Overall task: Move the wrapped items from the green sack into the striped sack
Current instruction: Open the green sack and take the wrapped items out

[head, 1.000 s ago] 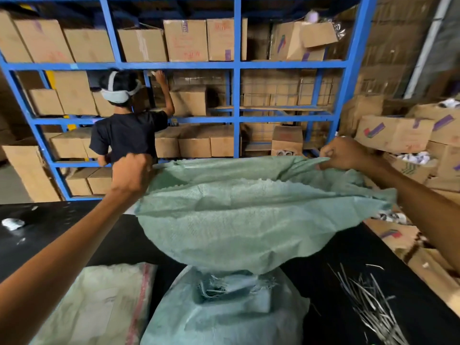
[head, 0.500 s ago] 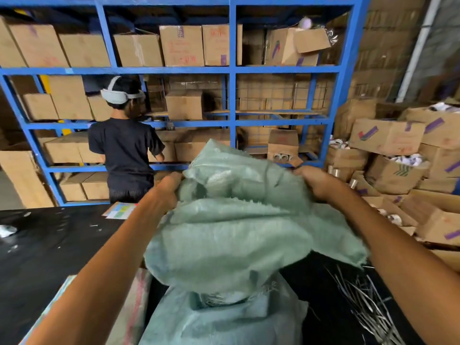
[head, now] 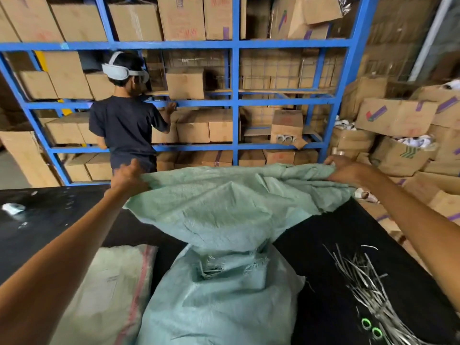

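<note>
A pale green woven sack (head: 224, 215) hangs upside down, stretched wide between my hands above the black table (head: 331, 290). My left hand (head: 128, 179) grips its left bottom corner and my right hand (head: 344, 169) grips the right one. Its mouth points down into a second green sack (head: 219, 302) standing below with a frayed open top. A white sack with a red stripe (head: 117, 292) lies flat at the lower left. No wrapped items are visible.
A bundle of thin pale strips (head: 366, 292) lies on the table at the right, with two green rings (head: 371, 327) near them. A person (head: 127, 120) stands at the blue rack (head: 235, 100) of cardboard boxes. More boxes (head: 398, 120) pile at the right.
My hands came together, bunching the sack's bottom, then spread apart again and pulled the green sack wide and taut. The person at the rack lowered an arm to a lower shelf.
</note>
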Tool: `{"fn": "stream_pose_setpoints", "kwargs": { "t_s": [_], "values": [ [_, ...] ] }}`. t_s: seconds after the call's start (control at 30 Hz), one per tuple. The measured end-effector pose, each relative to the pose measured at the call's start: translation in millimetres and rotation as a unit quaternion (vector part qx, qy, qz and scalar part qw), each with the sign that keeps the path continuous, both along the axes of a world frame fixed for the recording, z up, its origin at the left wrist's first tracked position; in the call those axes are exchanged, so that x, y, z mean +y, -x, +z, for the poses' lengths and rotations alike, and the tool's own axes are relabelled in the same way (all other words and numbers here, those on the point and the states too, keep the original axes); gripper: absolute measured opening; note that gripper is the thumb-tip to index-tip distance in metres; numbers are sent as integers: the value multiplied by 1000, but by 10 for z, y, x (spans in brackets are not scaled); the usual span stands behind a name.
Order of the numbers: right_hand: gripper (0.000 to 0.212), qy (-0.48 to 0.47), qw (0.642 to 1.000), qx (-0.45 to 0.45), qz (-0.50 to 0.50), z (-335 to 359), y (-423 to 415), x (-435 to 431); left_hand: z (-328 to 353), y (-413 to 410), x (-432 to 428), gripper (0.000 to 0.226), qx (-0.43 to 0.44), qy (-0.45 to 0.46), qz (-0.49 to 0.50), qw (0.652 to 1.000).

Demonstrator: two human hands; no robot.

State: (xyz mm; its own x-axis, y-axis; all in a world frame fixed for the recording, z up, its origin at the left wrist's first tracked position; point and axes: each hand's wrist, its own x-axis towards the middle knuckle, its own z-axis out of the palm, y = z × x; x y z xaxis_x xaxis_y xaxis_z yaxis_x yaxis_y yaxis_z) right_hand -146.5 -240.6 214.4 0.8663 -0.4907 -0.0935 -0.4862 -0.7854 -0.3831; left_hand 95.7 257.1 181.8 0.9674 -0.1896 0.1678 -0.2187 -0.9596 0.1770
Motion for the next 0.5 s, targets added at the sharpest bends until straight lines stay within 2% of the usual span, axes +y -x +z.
{"fn": "stream_pose_setpoints", "kwargs": {
  "t_s": [0.07,0.13,0.2,0.23,0.27,0.3,0.33,0.37,0.4,0.43,0.47,0.5],
  "values": [
    [42,84,994,-33,-56,-11,21,27,8,53,24,68,-51,-62,74,994],
    [57,190,972,-12,-138,-36,51,123,25,84,15,48,-50,-74,96,991],
    [51,237,956,12,-172,-54,48,229,11,88,-65,28,40,14,99,994],
    [43,222,958,10,-182,-62,24,281,19,115,-130,23,101,98,107,984],
    [37,170,966,-9,-194,-72,3,351,28,155,-199,23,158,210,120,957],
    [36,73,975,-45,-204,-74,-38,429,42,186,-277,24,216,333,129,909],
    [38,-70,968,-105,-216,-95,-79,524,55,235,-351,25,280,453,133,836],
    [39,-235,930,-164,-228,-113,-126,630,86,275,-421,30,336,558,135,747],
    [36,-383,873,-198,-227,-134,-168,732,108,313,-475,32,374,637,138,660],
    [34,-492,817,-203,-221,-156,-201,826,127,346,-510,31,396,689,146,590],
    [33,-565,769,-201,-223,-186,-220,856,136,373,-519,31,407,719,162,540],
    [31,-611,730,-200,-231,-200,-204,850,137,379,-494,32,411,738,179,504]
  ]
}}
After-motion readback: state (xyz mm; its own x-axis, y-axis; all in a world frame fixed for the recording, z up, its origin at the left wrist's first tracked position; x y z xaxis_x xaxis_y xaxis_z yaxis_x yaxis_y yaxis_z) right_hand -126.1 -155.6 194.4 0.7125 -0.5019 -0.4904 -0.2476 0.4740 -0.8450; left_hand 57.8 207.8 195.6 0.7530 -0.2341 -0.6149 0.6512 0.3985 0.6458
